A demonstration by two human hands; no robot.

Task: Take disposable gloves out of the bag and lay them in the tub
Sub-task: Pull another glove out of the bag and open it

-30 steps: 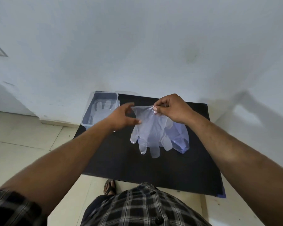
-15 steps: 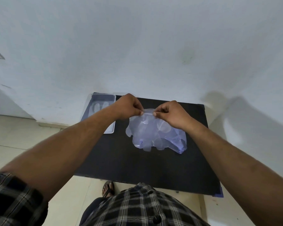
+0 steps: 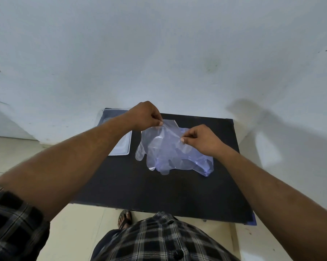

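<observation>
A clear disposable glove (image 3: 155,147) hangs with its fingers down over the black table (image 3: 158,193). My left hand (image 3: 144,115) pinches its cuff at the upper left. My right hand (image 3: 200,140) pinches the cuff edge lower and to the right. Under and to the right of the glove lies the bluish clear bag (image 3: 202,162) with more gloves inside. The clear tub (image 3: 123,146) stands at the table's back left corner, mostly hidden behind my left forearm.
A white wall rises right behind the table. Pale floor tiles lie to the left and below the table's near edge. My foot in a sandal (image 3: 124,219) and my checked shirt (image 3: 158,240) show at the bottom.
My hands have drawn apart, left up and back, right down and to the right, spreading the glove's cuff. The glove's fingers now hang out fully to the left of the bag.
</observation>
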